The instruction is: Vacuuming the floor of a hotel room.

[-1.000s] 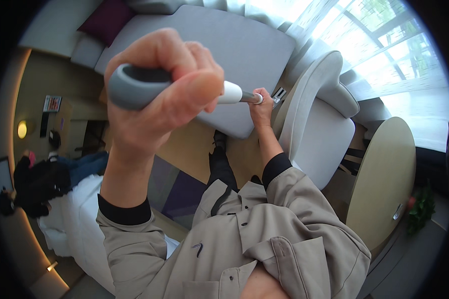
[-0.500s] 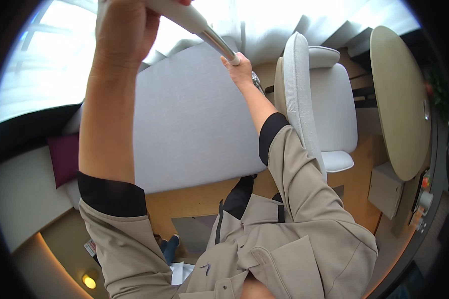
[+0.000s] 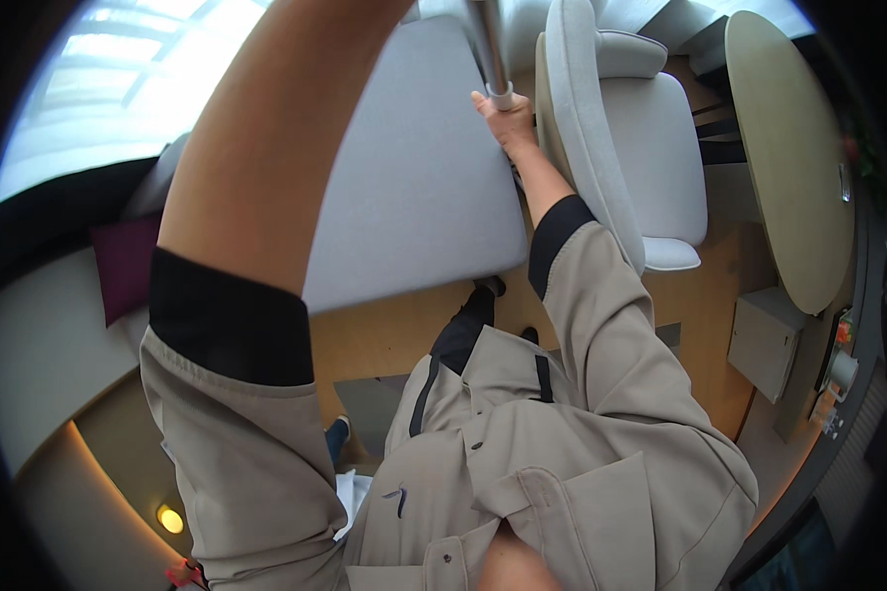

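Right grip (image 3: 510, 125): closed round the pole (image 3: 493, 49), just below its white collar (image 3: 501, 97). Left grip: past the top edge, only the left forearm (image 3: 266, 138) shows, so can't tell whether it's open or holding anything.

Pole location: runs from the top edge of view down to your right hand, in the narrow gap between the grey daybed (image 3: 414, 177) and the chair (image 3: 655, 148). Its upper end is out of view; what's below your hand is mostly hidden, so can't tell if the foot touches the floor.

Doing it well: treat the right grip as a guide, firm enough to steer, not so tight it fights the shaft. Put thumb and fingers clear of the collar's edge, in case that joint slides or twists. Steer along the line of the gap; drifting right likely knocks the chair back, drifting left rubs the daybed's edge. Small strokes suit a space this tight. Feet: one shoe (image 3: 491, 286) sits near the daybed's front edge, so watch your toes. Look at the lower end before pushing hard, since your hand hides it.
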{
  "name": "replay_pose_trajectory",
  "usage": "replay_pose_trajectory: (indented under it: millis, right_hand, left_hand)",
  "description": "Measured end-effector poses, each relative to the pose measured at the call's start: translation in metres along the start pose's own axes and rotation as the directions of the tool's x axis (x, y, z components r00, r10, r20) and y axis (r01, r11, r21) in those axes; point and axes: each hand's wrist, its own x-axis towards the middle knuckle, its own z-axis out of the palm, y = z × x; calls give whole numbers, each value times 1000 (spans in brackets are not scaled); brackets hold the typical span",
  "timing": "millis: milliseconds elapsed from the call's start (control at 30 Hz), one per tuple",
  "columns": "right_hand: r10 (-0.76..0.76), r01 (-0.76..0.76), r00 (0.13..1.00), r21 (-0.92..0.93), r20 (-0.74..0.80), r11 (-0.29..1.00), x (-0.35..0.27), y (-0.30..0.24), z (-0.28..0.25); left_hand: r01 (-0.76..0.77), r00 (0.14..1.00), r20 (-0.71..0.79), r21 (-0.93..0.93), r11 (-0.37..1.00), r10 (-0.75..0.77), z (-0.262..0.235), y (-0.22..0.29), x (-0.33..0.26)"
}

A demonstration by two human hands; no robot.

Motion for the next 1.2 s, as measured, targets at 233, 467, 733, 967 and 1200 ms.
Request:
replay_pose_trajectory:
  millis: [233,467,733,967,1200]
  right_hand:
    - [-4,3,995,4,98,1000,-116,29,-52]
    - [-82,80,961,19,265,997,-214,51,-87]
    - [-174,171,915,42,363,984,-337,75,-74]
    - [-231,423,843,-331,486,844,-449,87,-12]
    - [-153,394,814,-340,560,854,-551,72,121]
  left_hand:
    - [-258,952,-163,27,966,259,29,46,-163]
    - [-317,913,-239,94,944,331,30,80,-259]
    - [-166,975,-93,289,943,200,-55,80,-360]
    - [33,954,-291,-131,991,-70,-164,112,-511]
    - [5,944,-326,-118,993,-44,-317,133,-601]
